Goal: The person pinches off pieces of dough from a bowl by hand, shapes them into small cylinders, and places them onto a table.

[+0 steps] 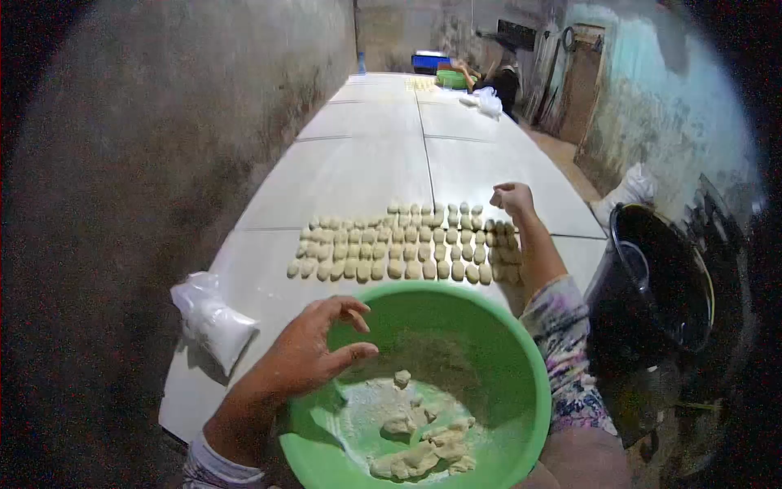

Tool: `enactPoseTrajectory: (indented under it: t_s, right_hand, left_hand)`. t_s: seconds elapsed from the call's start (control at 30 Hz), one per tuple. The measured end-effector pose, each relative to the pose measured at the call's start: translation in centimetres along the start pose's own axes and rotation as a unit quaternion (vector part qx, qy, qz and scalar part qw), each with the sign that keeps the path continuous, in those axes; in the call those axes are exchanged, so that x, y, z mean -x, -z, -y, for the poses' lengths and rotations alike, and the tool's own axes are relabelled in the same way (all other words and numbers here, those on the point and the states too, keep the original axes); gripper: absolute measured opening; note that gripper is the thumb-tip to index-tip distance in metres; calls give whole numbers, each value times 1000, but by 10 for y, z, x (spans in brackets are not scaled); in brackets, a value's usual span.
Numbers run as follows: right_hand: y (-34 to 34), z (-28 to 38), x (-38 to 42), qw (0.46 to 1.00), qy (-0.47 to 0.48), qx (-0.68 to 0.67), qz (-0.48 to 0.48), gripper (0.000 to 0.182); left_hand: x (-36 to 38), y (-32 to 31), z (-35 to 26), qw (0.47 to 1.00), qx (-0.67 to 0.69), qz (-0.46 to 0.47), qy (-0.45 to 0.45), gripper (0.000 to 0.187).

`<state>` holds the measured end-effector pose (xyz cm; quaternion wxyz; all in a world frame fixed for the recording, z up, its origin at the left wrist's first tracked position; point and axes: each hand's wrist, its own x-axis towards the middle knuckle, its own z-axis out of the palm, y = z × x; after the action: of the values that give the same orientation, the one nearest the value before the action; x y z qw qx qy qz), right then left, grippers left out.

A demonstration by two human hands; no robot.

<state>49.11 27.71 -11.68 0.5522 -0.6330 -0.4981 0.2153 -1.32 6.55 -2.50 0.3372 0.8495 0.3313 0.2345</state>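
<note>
My left hand [314,346] hangs over the left rim of a green plastic basin [533,375], thumb and fingers apart with nothing between them. Loose pieces of dough [419,456] and white flour lie in the bottom of the basin. My right hand [515,200] is stretched out above the table, just past the far right end of the rows of small dough pieces [395,253]. Its fingers are curled together, and what they hold, if anything, is hidden. The dough pieces lie close together in several rows beyond the basin.
A plastic bag of white powder [213,322] rests on the long white table [358,167] at left. Right of the table stands a large black tub [623,277], with a white sack [634,187] behind. Another person [501,81] is at the far end, beside a green basin.
</note>
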Motion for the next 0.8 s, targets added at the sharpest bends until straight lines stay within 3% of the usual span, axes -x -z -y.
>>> enactPoseTrajectory:
  t_s: [0.03, 0.07, 0.13, 0.17, 0.23, 0.37, 0.43, 0.57, 0.7, 0.8]
  right_hand:
    - [-2, -18, -12, 996, -8, 79, -27, 24]
    - [2, -33, -22, 996, -3, 88, 7, 21]
    - [-13, 30, 28, 985, -89, 137, -57, 19]
    - [-13, 23, 27, 984, -93, 139, -56, 19]
    - [-16, 9, 18, 972, -16, 234, -32, 21]
    - [-20, -3, 8, 959, -11, 284, -15, 22]
    - [-18, 10, 12, 921, -77, 382, 11, 23]
    - [-17, 0, 11, 918, -23, 389, 68, 29]
    - [-16, 8, 15, 940, -46, 337, -2, 28]
    - [-18, 19, 32, 880, 11, 475, -18, 30]
  left_hand:
    - [-1, 1, -3, 1000, -8, -5, -12, 53]
    - [-1, 1, -5, 1000, -4, -6, 18, 53]
    - [1, 1, -15, 1000, -7, -13, 23, 52]
    - [1, 0, -15, 1000, -4, -11, 25, 52]
    - [1, 1, -13, 999, -34, -13, 5, 53]
    - [1, 0, -13, 1000, -8, -16, 17, 54]
    - [2, -1, -16, 998, 40, -17, 56, 59]
    - [2, -2, -14, 998, 15, -28, 50, 65]
    - [1, -1, -16, 998, 15, -27, 53, 67]
    - [3, -4, -9, 999, 9, -26, 45, 68]
